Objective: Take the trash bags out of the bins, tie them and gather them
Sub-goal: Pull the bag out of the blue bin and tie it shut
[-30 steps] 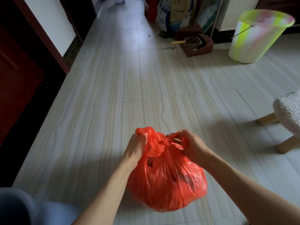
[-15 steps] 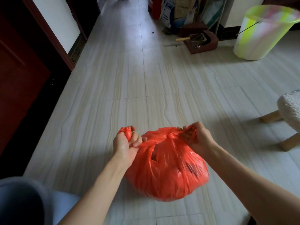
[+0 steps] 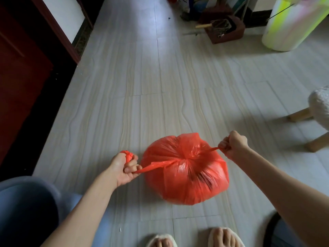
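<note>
Item: red plastic trash bag [image 3: 185, 173], lower centre of the frame, resting full and rounded on the pale tiled floor [image 3: 142, 86], just ahead of the person's slippered feet [image 3: 226, 237] at the bottom edge. Change since half a second ago: the two twisted handle ends, then held close above the bag's mouth, are now drawn out to either side, and the mouth, then showing a gap, is now cinched into a puckered knot [image 3: 186, 158] at the top centre. Left hand [image 3: 122, 168], lower left of centre: fingers clenched on the left handle strip, with a bunched wad of red film showing above the fist. Right hand [image 3: 233, 146], right of the bag: fingers closed in a fist on the thin, taut right strip. Both strips run straight from knot to fist. Judgement: the first overhand tie on this bag appears pulled snug; a second tie may be needed to lock it, after which the bag is ready for gathering. Associated: striped yellow-green bin [image 3: 292, 24], upper right, well apart from the bag; whether it holds a liner cannot be told. Fluffy stool [image 3: 318, 107], right edge.
</note>
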`<action>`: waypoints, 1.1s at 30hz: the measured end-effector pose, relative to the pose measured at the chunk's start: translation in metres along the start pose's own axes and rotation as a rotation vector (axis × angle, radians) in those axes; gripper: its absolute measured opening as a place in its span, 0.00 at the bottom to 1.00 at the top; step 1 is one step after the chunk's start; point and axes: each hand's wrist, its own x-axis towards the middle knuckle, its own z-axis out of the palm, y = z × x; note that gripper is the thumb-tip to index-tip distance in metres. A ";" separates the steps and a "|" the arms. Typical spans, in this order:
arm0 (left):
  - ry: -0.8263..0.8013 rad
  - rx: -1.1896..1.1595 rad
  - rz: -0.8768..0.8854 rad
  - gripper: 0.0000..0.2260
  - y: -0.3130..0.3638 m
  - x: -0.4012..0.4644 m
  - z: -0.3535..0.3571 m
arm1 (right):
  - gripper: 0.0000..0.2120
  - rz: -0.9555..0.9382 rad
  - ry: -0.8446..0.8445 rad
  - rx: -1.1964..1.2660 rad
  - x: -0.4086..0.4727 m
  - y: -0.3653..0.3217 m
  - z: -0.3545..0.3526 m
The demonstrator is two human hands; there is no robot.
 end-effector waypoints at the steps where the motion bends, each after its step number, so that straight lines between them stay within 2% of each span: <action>1: 0.013 0.000 -0.012 0.15 -0.001 0.002 -0.003 | 0.14 0.002 0.006 -0.007 0.001 0.000 -0.001; 5: 0.068 -0.031 -0.015 0.14 -0.004 0.012 -0.010 | 0.14 -0.013 -0.008 -0.038 0.008 0.007 -0.006; 8: 0.077 -0.147 0.028 0.12 -0.005 0.016 -0.011 | 0.13 -0.082 -0.105 -0.118 0.008 0.006 -0.008; 10: 0.005 -0.075 0.035 0.14 -0.008 0.017 -0.016 | 0.14 -0.109 -0.200 -0.109 0.002 0.001 -0.013; 12: -0.062 0.114 0.002 0.23 -0.008 0.017 -0.020 | 0.12 -0.111 -0.349 -0.065 -0.006 -0.004 -0.015; 14: -0.184 0.164 -0.056 0.31 -0.005 0.016 -0.019 | 0.06 -0.084 -0.533 -0.136 -0.016 -0.007 -0.014; 15: -0.275 0.144 -0.086 0.32 -0.002 0.014 -0.017 | 0.07 -0.061 -0.611 -0.187 -0.020 -0.006 -0.012; 17: -0.473 0.008 -0.103 0.29 0.001 0.010 -0.010 | 0.17 -0.021 -0.708 -0.254 -0.025 0.000 -0.007; 19: -0.669 -0.142 -0.055 0.33 0.003 0.008 -0.006 | 0.23 -0.031 -0.715 -0.250 -0.028 0.006 -0.002; 21: -0.779 -0.165 -0.003 0.35 0.003 0.009 0.000 | 0.19 -0.116 -0.665 -0.243 -0.030 0.010 0.002; 23: -0.721 -0.025 0.071 0.29 -0.001 0.009 0.010 | 0.14 -0.212 -0.613 -0.289 -0.027 0.011 0.002; 25: -0.495 0.288 0.188 0.23 -0.004 0.012 0.018 | 0.15 -0.274 -0.600 -0.355 -0.026 0.013 0.000; 27: -0.287 0.679 0.313 0.29 -0.008 0.013 0.021 | 0.15 -0.286 -0.582 -0.384 -0.023 0.015 -0.001; 28: -0.255 0.823 0.341 0.29 -0.009 0.011 0.022 | 0.14 -0.279 -0.570 -0.382 -0.022 0.016 -0.002; 30: -0.268 0.977 0.410 0.22 -0.013 0.004 0.028 | 0.13 -0.268 -0.544 -0.357 -0.021 0.018 -0.001; 32: -0.237 1.061 0.612 0.17 -0.022 0.000 0.039 | 0.11 -0.268 -0.515 -0.334 -0.021 0.020 0.001; 33: -0.187 1.029 0.740 0.14 -0.029 0.001 0.045 | 0.10 -0.266 -0.505 -0.330 -0.021 0.021 0.002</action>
